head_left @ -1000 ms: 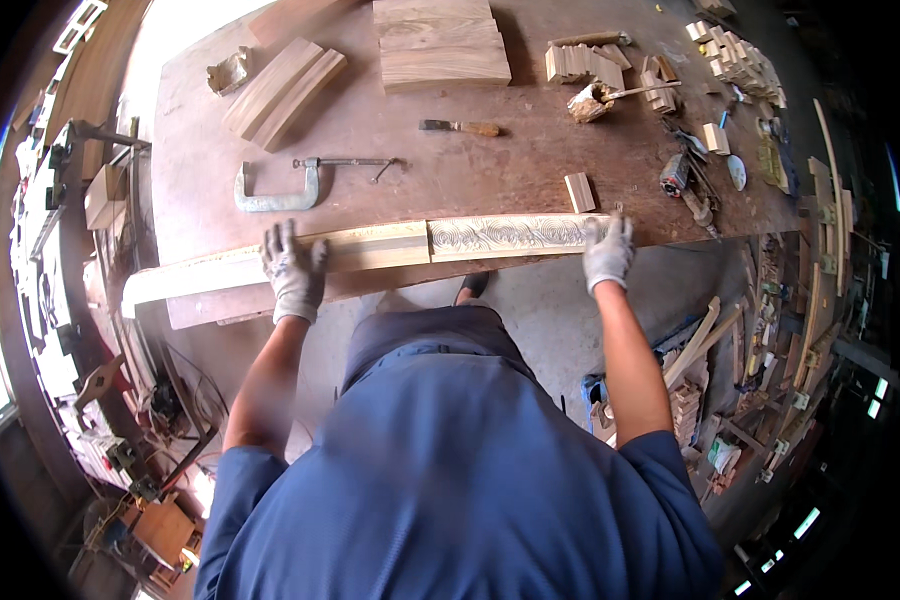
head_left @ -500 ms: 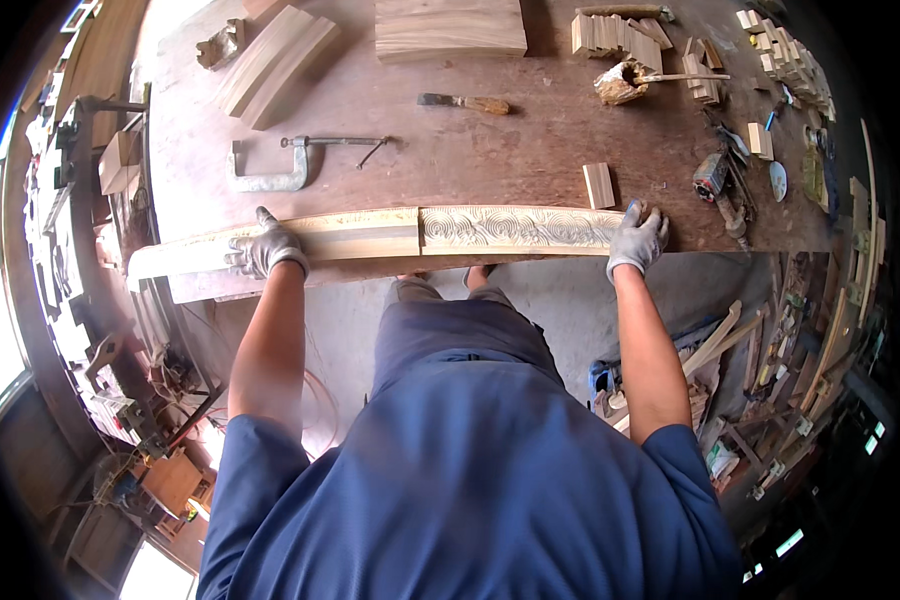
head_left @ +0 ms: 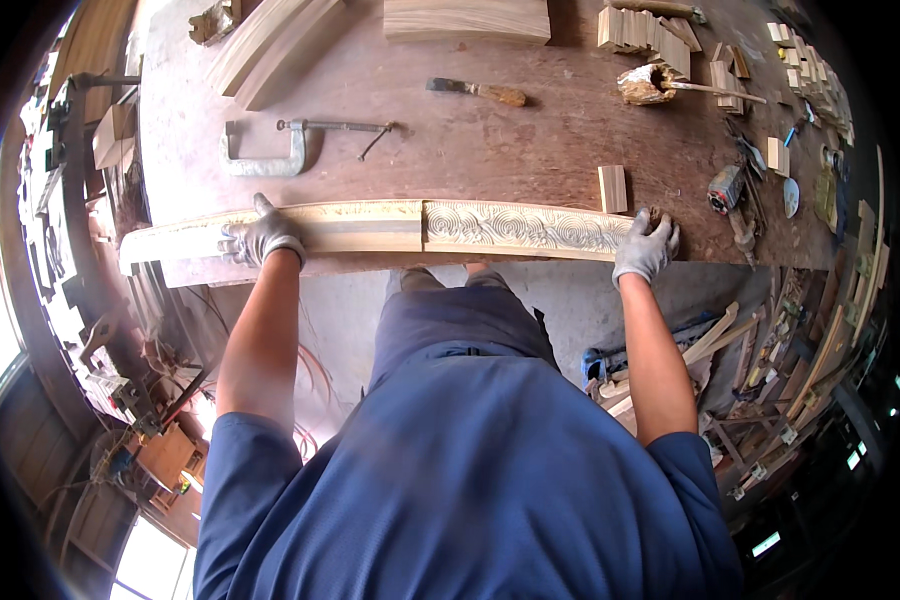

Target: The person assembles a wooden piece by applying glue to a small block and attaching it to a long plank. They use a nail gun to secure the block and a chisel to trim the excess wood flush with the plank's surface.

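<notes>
A long, narrow wooden piece lies along the bench's near edge. Its left part is a plain pale strip (head_left: 360,232), and its right part is a strip carved with swirls (head_left: 525,230); a seam shows where they meet. My left hand (head_left: 264,236), in a grey-white glove, grips across the plain strip with the thumb at its far edge. Around the right end of the carved strip, my gloved right hand (head_left: 647,248) is closed. A small wooden block (head_left: 612,189) sits just beyond the carved strip, near that hand.
Farther back on the bench (head_left: 400,165) lie a C-clamp (head_left: 298,152) and a flat tool with a wooden handle (head_left: 478,92). Long planks (head_left: 270,45), a wide board (head_left: 467,20), a crusted pot with a stick (head_left: 646,85) and a power tool (head_left: 727,192) are also there.
The whole view has shifted, so things on the bench appear higher up. Both hands keep their places on the wooden piece.
</notes>
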`<state>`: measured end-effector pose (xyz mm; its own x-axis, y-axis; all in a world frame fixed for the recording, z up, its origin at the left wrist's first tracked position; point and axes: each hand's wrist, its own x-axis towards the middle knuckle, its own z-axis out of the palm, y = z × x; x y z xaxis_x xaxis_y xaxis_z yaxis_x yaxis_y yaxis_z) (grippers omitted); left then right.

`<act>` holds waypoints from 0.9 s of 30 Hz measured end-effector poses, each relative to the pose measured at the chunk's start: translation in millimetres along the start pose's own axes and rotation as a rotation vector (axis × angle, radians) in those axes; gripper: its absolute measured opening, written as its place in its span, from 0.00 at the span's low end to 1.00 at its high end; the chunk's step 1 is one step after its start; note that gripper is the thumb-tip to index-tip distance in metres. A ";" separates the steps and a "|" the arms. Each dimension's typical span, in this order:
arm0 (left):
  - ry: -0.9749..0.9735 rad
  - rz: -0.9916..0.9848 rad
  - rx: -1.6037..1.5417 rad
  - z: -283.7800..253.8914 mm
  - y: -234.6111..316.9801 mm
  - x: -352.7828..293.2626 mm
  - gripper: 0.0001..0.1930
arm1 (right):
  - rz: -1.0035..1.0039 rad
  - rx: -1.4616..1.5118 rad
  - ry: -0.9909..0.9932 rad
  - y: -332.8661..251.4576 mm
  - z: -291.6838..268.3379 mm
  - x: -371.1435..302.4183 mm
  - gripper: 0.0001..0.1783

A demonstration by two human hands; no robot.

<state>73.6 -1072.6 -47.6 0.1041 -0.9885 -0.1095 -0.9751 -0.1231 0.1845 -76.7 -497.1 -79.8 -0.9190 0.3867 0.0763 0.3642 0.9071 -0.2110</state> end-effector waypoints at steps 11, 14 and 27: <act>-0.044 -0.035 -0.003 -18.6 14.1 -15.4 0.57 | -0.003 0.024 0.012 0.8 0.0 1.0 0.37; -0.024 -0.009 0.007 -15.1 9.1 -11.8 0.57 | -0.007 0.037 0.005 -2.0 -1.6 0.3 0.37; -0.030 0.011 -0.020 0.3 -1.7 4.6 0.59 | -0.001 0.027 -0.004 -1.1 -2.6 0.1 0.36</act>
<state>75.7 -1076.9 -48.7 0.0871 -0.9868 -0.1366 -0.9720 -0.1142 0.2055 -76.8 -497.6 -77.0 -0.9201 0.3849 0.0731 0.3587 0.9027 -0.2376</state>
